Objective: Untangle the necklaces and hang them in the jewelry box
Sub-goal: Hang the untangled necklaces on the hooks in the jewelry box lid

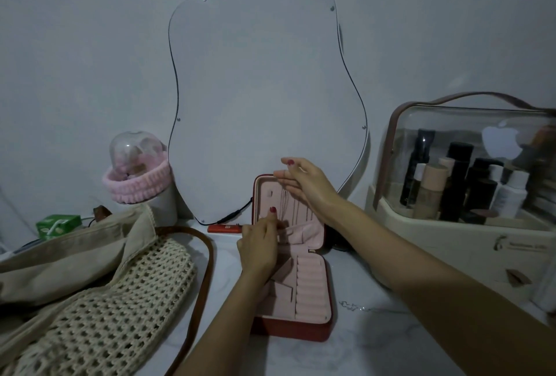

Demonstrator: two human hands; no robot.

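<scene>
The red jewelry box [326, 324] stands open on the counter. Its pink-lined lid [264, 195] is upright against the mirror. Thin necklace chains [285, 204] hang down inside the lid. My left hand [258, 243] is at the lid's pink gathered pocket [304, 232], fingers curled on its upper edge, thumb raised. My right hand [304, 184] reaches across the top of the lid with fingers stretched out near the hooks; I see nothing clearly pinched in it. Another thin silver necklace [356, 306] lies loose on the counter right of the box.
A wavy mirror [264, 89] leans on the wall behind the box. A woven bag [114, 300] with a brown strap fills the left. A clear-lidded cosmetics case [469, 195] with bottles stands at right. A cup with a pink headband [141, 186] and a green carton [57, 225] sit at back left.
</scene>
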